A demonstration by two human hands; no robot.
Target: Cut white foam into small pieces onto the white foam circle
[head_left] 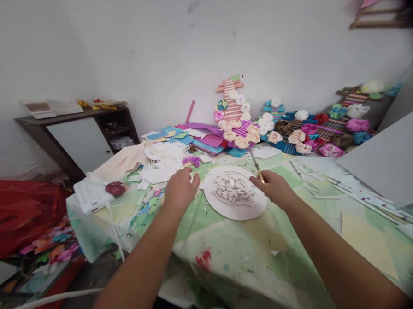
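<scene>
A round white disc (pixel 237 213) lies on the table, with a heap of small white pieces (pixel 233 187) in its middle. Left of the disc, my left hand (pixel 181 189) has its fingers curled toward the thumb. A whitish spot shows between them, too small to make out. At the disc's right edge, my right hand (pixel 273 186) is closed around a thin pointed tool (pixel 258 169) with a gold-coloured handle. Its dark, narrow tip points away from me, and my fingers cover part of the handle.
Tangled white strips (pixel 167 156) and coloured paper (pixel 206 143) are piled behind my left hand. Guitar-shaped crafts with paper flowers (pixel 233 109) lean on the wall. Thin white sticks (pixel 368 199) lie at right. A white power strip (pixel 93 195) with a cable sits at the left edge.
</scene>
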